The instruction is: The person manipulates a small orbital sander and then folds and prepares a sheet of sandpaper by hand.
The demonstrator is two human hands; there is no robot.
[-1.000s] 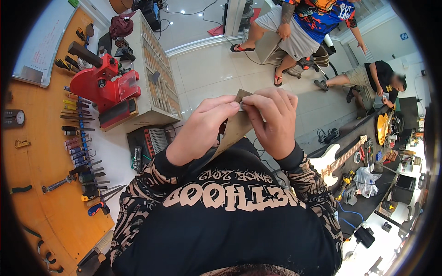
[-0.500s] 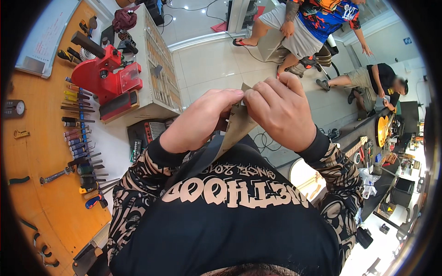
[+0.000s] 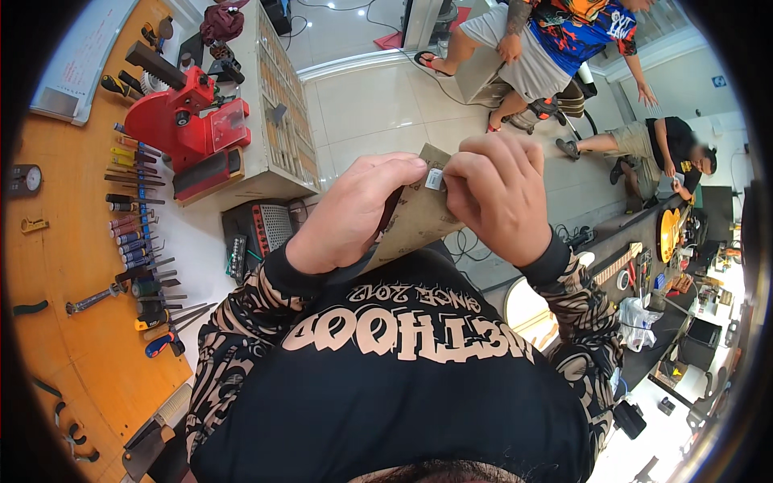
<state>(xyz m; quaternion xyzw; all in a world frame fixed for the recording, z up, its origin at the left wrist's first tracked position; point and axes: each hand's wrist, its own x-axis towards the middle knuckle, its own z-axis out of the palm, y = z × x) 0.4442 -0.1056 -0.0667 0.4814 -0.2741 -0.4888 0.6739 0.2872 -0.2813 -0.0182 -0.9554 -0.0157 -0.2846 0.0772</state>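
Note:
A sheet of sandpaper [image 3: 417,216] is held up in front of my chest, its brown printed backing showing. A small white label [image 3: 434,179] sits near the sheet's upper edge. My left hand [image 3: 348,211] is closed on the left side, the thumb lying along the edge and the other fingers hidden behind. On the right side, my right hand [image 3: 501,197] has its fingers bent and pressed together against the sheet just beside the label. Its fingertips are partly hidden.
To the left, an orange tool board [image 3: 72,266] carries screwdrivers and files. A red machine [image 3: 185,121] stands on a cabinet [image 3: 286,105]. At right is a dark workbench [image 3: 616,282] with an orange guitar body [image 3: 668,232]. Two people are beyond, one in a colourful shirt [image 3: 564,48].
The sandpaper has turned and opened out, so more of its brown backing and the white label show. My right hand has shifted slightly right along it.

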